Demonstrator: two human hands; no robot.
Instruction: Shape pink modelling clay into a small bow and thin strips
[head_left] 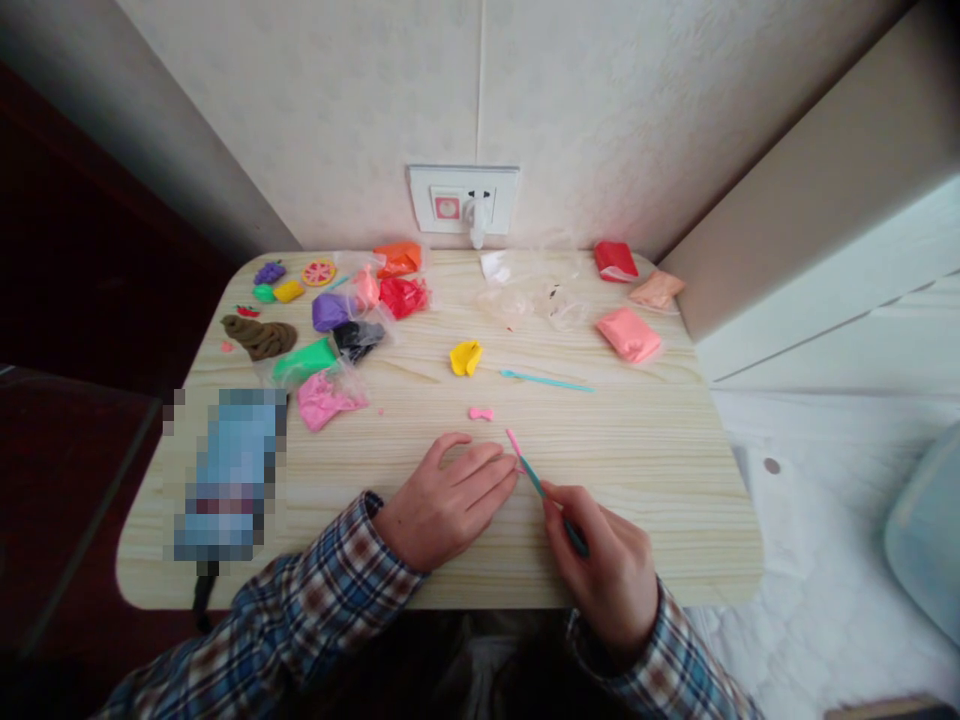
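Note:
My right hand (pixel 604 560) is closed around a teal clay modelling tool (pixel 532 478), its thin blade pointing up and left. The blade lies against a narrow pink clay strip (pixel 513 441) on the table. Flat on the tabletop, palm down with fingers stretched out, is my left hand (pixel 454 500). Its fingertips reach beside the blade and a small bit of pink clay, partly hidden by them. A small pink clay bow (pixel 481 414) lies just beyond my left fingers. Farther back are a lump of yellow clay (pixel 466 358) and a light blue tool (pixel 547 381).
Bags of coloured clay, such as green (pixel 306 360) and pink (pixel 330 398), crowd the left side. Near them sits a brown clay coil (pixel 261 338). A pixelated phone-like object (pixel 232 470) lies front left. Salmon clay packs (pixel 628 333) and clear wrappers (pixel 536 300) are at the back.

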